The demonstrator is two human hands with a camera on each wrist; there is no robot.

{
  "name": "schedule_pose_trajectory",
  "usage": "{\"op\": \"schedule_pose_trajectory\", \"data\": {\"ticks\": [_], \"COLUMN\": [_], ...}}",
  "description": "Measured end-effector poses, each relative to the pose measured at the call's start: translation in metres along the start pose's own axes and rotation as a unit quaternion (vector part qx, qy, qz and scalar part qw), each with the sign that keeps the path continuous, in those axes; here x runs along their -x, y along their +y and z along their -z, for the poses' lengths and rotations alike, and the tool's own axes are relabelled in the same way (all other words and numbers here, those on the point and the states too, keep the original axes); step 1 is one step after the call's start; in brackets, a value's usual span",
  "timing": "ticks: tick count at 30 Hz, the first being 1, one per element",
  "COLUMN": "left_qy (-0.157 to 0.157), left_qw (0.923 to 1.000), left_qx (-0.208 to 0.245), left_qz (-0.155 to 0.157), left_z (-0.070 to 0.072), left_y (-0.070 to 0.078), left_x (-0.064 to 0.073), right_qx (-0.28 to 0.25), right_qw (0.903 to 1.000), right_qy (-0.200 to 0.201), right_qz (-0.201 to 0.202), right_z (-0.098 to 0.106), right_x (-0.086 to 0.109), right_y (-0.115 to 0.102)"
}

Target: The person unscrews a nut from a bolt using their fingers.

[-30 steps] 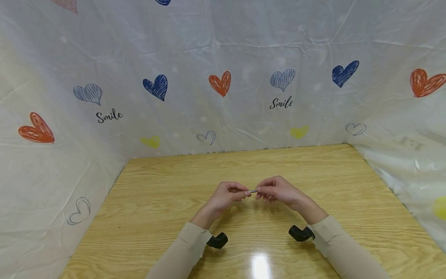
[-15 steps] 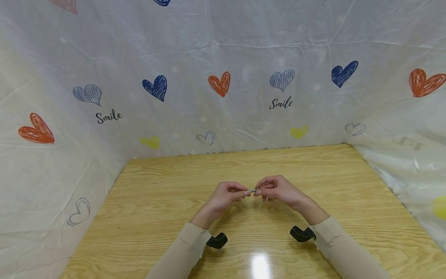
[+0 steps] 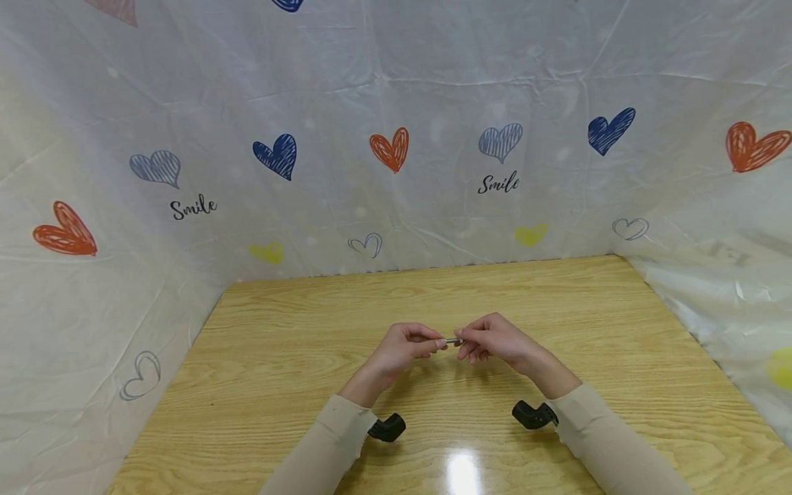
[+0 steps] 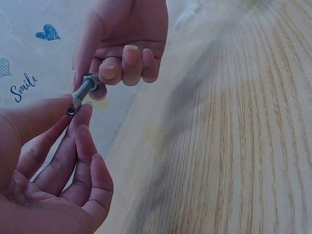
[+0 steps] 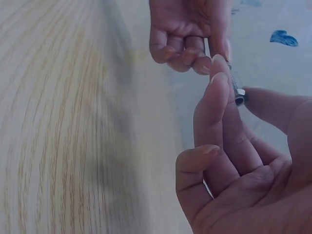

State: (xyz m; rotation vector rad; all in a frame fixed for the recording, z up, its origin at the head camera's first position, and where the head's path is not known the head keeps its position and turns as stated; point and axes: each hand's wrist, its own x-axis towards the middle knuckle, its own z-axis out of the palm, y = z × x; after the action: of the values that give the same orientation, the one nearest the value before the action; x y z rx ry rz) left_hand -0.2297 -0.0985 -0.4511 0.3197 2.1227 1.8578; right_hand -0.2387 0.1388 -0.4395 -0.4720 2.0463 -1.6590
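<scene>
Over the middle of the wooden table, a small metal threaded bolt [image 3: 452, 340] is held nearly level between the two hands. My left hand [image 3: 399, 347] pinches one end between thumb and fingertips; that end looks round, with a dark hole, in the left wrist view. At the other end sits a hex nut [image 4: 90, 80], where the thumb and index finger of my right hand [image 3: 498, 340] pinch it. Bare thread [image 4: 84, 91] shows between the two grips. In the right wrist view the nut's [image 5: 240, 97] opening faces the camera, right at the thumb tip. My right hand's other fingers are loosely curled.
The wood-grain table [image 3: 297, 323] runs back to a pale sheet [image 3: 433, 82] printed with hearts and "Smile", which also stands along both sides. Black curved wrist mounts [image 3: 387, 427] jut from the beige sleeves [image 3: 334, 440], low over the table.
My right thumb and fingers have shifted on the nut end, the index finger lifting away and then coming back down. More of the bolt and nut shows now. The left hand stays nearly still.
</scene>
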Motion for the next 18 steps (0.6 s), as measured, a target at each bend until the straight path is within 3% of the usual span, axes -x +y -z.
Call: {"op": "schedule_pose_trajectory", "data": {"ticks": [12, 18], "left_qy": [0.003, 0.006], "left_qw": [1.0000, 0.9999], "left_qx": [0.004, 0.000], "left_qz": [0.004, 0.009], "left_z": [0.0015, 0.0024], "left_y": [-0.0010, -0.0021], "left_x": [-0.0009, -0.0006], "right_qx": [-0.006, 0.025], "right_qw": [0.9996, 0.9992], "right_qy": [-0.006, 0.006], "right_qz": [0.027, 0.030], "right_z": [0.0041, 0.0066], "right_x": [0.0013, 0.0019], "right_y": [0.0022, 0.0075]}}
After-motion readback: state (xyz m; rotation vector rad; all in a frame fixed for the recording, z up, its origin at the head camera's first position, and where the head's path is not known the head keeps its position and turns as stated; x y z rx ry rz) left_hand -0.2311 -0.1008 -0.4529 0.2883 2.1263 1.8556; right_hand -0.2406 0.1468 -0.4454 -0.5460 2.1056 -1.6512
